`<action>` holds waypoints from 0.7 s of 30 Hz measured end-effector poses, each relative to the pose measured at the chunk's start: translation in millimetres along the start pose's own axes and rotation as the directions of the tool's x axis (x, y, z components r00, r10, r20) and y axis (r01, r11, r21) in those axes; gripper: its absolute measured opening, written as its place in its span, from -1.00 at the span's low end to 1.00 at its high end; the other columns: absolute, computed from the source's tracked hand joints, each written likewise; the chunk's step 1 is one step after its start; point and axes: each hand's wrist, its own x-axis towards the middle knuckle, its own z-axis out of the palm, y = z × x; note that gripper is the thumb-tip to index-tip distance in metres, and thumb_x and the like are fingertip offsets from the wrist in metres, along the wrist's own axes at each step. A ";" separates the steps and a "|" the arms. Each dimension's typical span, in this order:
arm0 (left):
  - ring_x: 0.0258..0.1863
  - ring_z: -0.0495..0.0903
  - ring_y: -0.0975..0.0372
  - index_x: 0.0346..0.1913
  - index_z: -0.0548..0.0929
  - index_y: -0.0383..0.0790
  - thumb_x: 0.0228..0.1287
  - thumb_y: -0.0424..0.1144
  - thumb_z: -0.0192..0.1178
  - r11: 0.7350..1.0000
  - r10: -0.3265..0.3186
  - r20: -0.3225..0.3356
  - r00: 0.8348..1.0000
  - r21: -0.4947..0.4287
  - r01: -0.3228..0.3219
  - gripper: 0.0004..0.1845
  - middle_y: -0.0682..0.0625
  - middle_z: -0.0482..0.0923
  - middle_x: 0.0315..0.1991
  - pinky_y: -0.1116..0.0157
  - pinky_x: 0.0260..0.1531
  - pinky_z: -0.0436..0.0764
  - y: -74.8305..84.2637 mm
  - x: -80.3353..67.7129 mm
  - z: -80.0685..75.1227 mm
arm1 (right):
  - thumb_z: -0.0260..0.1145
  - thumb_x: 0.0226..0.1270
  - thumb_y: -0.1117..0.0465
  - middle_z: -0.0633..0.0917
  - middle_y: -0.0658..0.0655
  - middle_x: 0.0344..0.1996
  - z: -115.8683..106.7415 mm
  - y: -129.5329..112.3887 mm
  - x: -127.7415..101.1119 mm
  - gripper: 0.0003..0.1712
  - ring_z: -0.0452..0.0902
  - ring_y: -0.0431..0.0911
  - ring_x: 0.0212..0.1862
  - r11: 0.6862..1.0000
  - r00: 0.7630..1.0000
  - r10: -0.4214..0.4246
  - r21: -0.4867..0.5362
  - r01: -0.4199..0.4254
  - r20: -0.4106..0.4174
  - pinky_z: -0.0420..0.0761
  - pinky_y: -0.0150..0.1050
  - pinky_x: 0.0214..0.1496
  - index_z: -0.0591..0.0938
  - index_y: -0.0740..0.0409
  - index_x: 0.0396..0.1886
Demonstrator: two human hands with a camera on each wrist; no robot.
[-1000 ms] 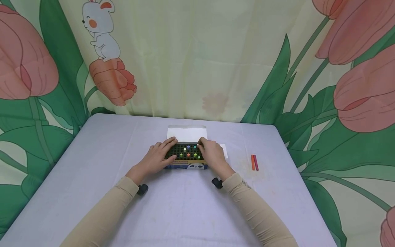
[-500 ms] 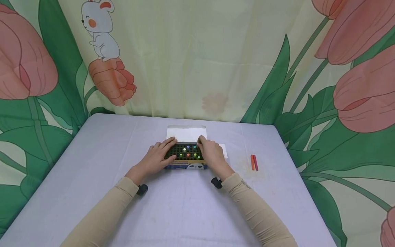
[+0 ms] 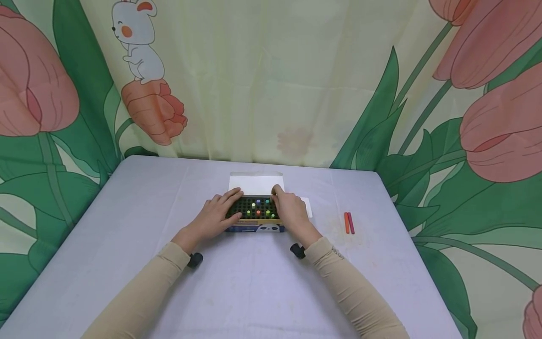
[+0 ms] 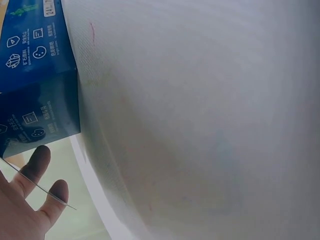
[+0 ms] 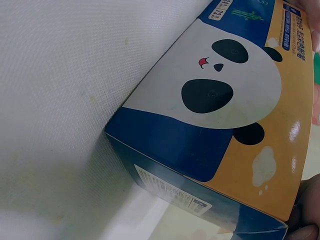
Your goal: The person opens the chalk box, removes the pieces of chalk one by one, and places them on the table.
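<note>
Glossy cardboard box [image 3: 255, 228] with black gridded tray, both hands [image 3: 213, 217] [image 3: 289, 213] clasping its ends

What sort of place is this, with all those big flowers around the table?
Probably a small tabletop craft or play corner. A cartoon curtain with tulips and a mouse surrounds a grey table, where both hands hold a panda-printed crayon box, and two loose crayons lie nearby.
</note>
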 end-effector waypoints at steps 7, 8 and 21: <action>0.32 0.40 -0.14 0.67 0.12 0.02 0.57 0.22 0.02 1.000 -0.004 -0.002 1.000 0.005 0.004 -0.23 0.02 0.04 0.67 -0.25 0.21 0.36 -1.4 -1.2 2.6 | 0.06 0.70 0.07 0.48 0.01 -0.74 1.1 -2.6 -1.7 -0.85 0.35 -0.12 -0.71 1.000 1.000 0.007 -0.002 -0.007 -0.003 0.31 -0.26 -0.66 0.49 0.00 0.02; 0.32 0.40 -0.14 0.67 0.12 0.01 0.57 0.22 0.02 1.000 -0.005 -0.001 1.000 0.005 0.005 -0.23 0.02 0.04 0.67 -0.25 0.22 0.36 -1.7 -1.6 2.6 | 0.04 0.71 0.07 0.48 0.01 -0.75 1.5 -3.3 -1.9 -0.85 0.35 -0.12 -0.72 1.000 1.000 0.010 -0.001 -0.010 0.001 0.30 -0.27 -0.66 0.48 0.00 0.03; 0.33 0.39 -0.14 0.68 0.10 0.04 0.59 0.22 0.00 1.000 -0.003 0.004 1.000 -0.003 0.003 -0.24 0.04 0.01 0.68 -0.25 0.24 0.34 -1.9 0.7 2.7 | -0.04 0.74 0.05 0.48 0.02 -0.76 2.9 -0.9 0.1 -0.80 0.37 -0.10 -0.73 1.000 0.999 0.024 -0.007 -0.024 -0.027 0.31 -0.25 -0.67 0.43 0.01 0.07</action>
